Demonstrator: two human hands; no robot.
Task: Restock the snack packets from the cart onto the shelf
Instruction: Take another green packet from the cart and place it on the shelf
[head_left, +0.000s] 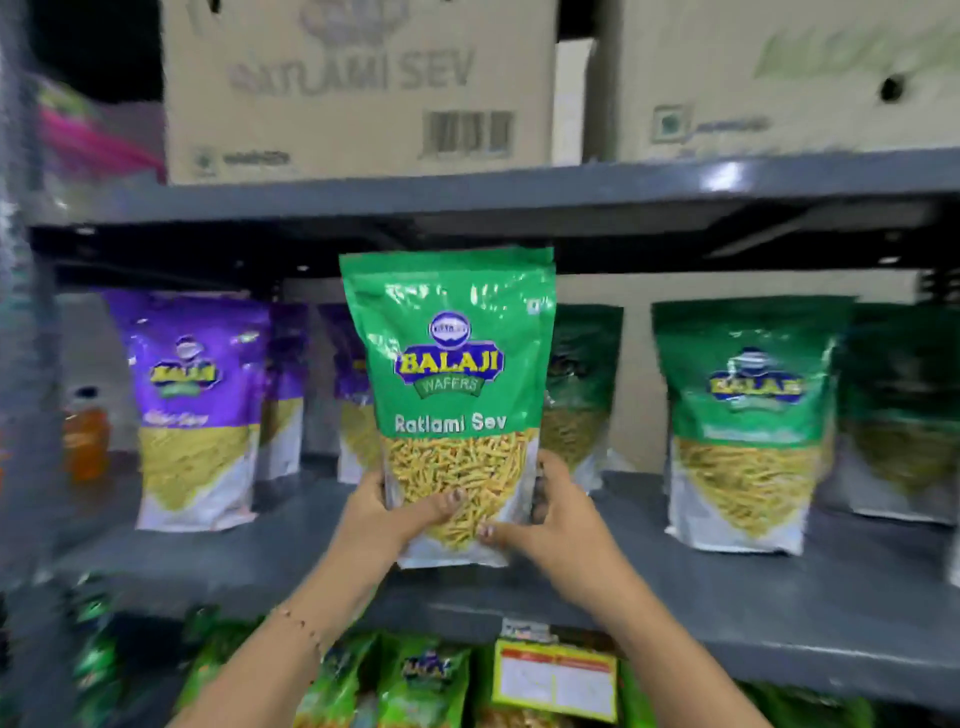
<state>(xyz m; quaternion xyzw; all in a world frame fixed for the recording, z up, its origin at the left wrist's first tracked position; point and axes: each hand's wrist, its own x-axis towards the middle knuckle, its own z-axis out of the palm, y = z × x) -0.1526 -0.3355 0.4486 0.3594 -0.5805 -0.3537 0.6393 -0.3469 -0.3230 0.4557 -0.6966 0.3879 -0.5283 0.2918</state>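
My left hand (400, 512) and right hand (550, 514) grip the green packet (449, 374) upright by its base, just above the shelf (779, 587), between neighbouring packets.

**Ratlami Sev packet upright at the shelf**

The green Balaji Ratlami Sev packet (451, 400) stands upright, label forward, its clear lower window showing yellow sev, its bottom edge just over the grey shelf (779, 597). Matching green packets (748, 421) stand to its right, purple packets (195, 410) to its left.
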